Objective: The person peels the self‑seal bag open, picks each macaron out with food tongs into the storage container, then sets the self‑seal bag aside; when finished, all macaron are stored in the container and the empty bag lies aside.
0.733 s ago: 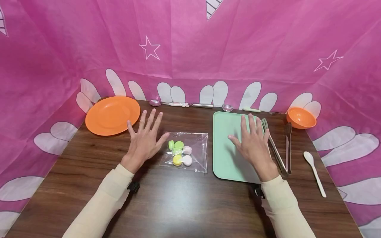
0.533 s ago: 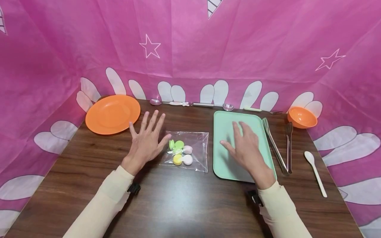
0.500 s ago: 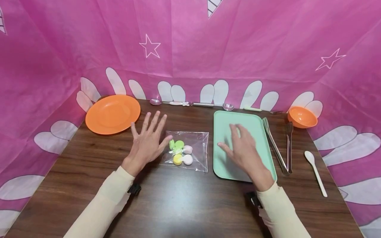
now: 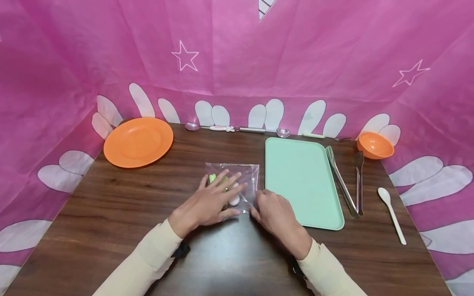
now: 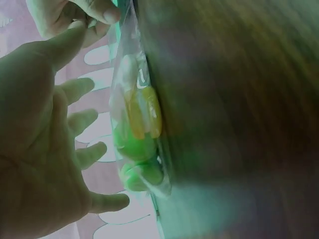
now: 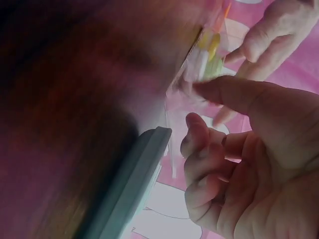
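A clear plastic bag [image 4: 249, 176] of macarons lies on the table in the head view. My left hand [image 4: 209, 201] is over it with fingers spread, hiding most of the macarons; a green macaron [image 4: 212, 178] and a white macaron [image 4: 234, 200] still show. The left wrist view shows yellow macarons [image 5: 149, 114] through the film, beside the straight fingers. At the bag's right edge is my right hand [image 4: 275, 211], its fingers bent. In the right wrist view its thumb [image 6: 214, 89] is close to the film, with a gap between thumb and index finger.
A green tray [image 4: 303, 181] lies just right of the bag. Beyond it are two metal tongs [image 4: 342, 185] [image 4: 358, 185], a white spoon [image 4: 391, 216] and an orange bowl [image 4: 375, 145]. An orange plate [image 4: 138, 142] stands at the back left. Utensils, including a ladle [image 4: 283, 132], line the back edge.
Both hands have moved inward and toward the near side. The left now covers the macarons; the right has left the space above the tray for the bag's right edge, its fingers more bent.
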Demonstrator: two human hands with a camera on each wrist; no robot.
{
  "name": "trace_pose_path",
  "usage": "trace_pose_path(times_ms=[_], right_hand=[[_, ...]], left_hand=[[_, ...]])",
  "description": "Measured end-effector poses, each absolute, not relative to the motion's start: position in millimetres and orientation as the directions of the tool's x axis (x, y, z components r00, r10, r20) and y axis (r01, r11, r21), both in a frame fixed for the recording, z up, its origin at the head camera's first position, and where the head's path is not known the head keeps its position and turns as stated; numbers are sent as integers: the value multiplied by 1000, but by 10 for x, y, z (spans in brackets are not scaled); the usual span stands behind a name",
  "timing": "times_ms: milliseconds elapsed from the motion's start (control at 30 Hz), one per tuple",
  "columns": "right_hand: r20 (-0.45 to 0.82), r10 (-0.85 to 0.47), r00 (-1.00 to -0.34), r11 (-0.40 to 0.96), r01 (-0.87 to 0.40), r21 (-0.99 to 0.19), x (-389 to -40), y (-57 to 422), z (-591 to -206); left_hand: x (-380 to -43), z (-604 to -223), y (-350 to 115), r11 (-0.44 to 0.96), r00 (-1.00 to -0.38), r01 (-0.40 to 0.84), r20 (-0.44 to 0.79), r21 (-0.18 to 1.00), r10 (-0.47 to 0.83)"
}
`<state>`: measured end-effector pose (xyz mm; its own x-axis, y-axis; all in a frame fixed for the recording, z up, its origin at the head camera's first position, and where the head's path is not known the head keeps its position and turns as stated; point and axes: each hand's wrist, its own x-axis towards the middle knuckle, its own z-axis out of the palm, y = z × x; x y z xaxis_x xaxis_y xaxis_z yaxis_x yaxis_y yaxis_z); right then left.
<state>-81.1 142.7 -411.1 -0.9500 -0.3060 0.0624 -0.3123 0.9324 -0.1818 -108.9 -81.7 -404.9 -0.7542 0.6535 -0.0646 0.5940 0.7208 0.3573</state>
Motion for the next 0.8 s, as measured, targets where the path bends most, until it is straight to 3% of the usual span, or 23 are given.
trace_pose_path(times_ms=[333,800], right_hand=[[13,-254,-967,944,-251,-214,-834,1534,-4086],[-81,-177,-981,914,-133,-384,-1047,1677,-3970]], left_hand=[[-1097,-4131,-852,728,-743,577,-133,370,656],[-1124,-4136,-891,721,-735,561,-156,406,659]])
